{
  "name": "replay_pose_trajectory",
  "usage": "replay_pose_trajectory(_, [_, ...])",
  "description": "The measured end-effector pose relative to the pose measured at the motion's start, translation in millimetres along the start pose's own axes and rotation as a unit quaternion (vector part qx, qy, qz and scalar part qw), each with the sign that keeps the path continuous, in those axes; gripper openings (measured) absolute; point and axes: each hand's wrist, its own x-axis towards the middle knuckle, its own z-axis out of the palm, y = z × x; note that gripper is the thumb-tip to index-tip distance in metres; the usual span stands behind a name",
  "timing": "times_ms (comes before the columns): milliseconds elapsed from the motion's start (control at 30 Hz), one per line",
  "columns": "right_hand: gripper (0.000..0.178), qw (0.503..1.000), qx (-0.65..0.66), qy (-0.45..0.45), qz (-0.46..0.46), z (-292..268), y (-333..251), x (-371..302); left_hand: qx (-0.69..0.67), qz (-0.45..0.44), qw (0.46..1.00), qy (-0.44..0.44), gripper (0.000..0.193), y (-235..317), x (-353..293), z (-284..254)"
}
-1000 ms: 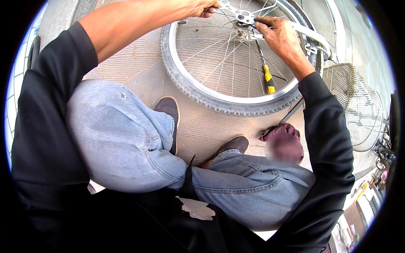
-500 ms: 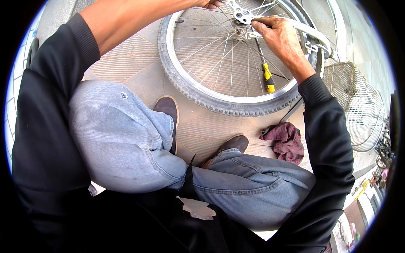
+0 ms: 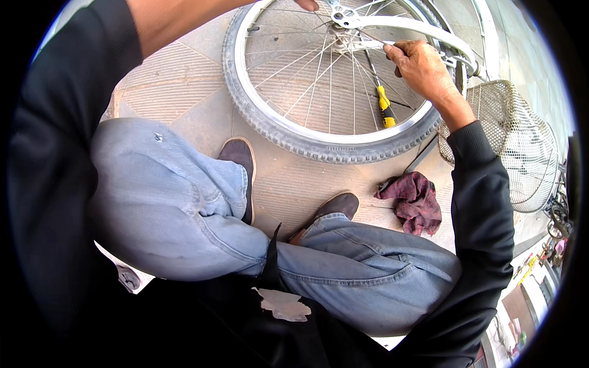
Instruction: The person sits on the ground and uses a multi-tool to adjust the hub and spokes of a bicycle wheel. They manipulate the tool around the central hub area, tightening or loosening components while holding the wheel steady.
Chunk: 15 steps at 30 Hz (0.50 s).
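Note:
A bicycle wheel (image 3: pixel 343 148) with a knobby grey tyre lies on its side at the far end, attached to a white frame (image 3: pixel 423 26). By the hub, a silver metal bracket with round holes (image 3: pixel 345 17) meets the frame tube. My right hand (image 3: pixel 424 70) is closed, thumb and forefinger pinching a thin metal rod (image 3: pixel 372 38) that points at the bracket. My left hand (image 3: pixel 307 5) is mostly cut off by the top edge; one fingertip shows beside the bracket. A yellow and black screwdriver (image 3: pixel 385 107) lies across the spokes below my right hand.
A crumpled dark red cloth (image 3: pixel 417 202) lies on the tiled floor (image 3: pixel 288 184), right of my shoes. Further right is a wire mesh basket (image 3: pixel 521 147). My bent knees in jeans (image 3: pixel 172 196) are close in front. Assorted small items line the far right edge.
My right hand has drawn back right and down from the bracket, and the thin rod now shows between them. My left hand has slipped further out past the top edge.

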Motion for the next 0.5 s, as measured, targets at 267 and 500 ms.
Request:
replay_pose_trajectory(267, [0.036, 1.000, -0.020, 0.023, -0.006, 6, 6, -1, 0.071, 0.074, 0.993, 0.053, 0.018, 12, -61, 30])
replay_pose_trajectory(500, [0.037, 1.000, -0.028, 0.007, 0.007, 5, 4, -1, 0.008, -0.072, 0.978, 0.194, 0.013, 40, -3, 54])
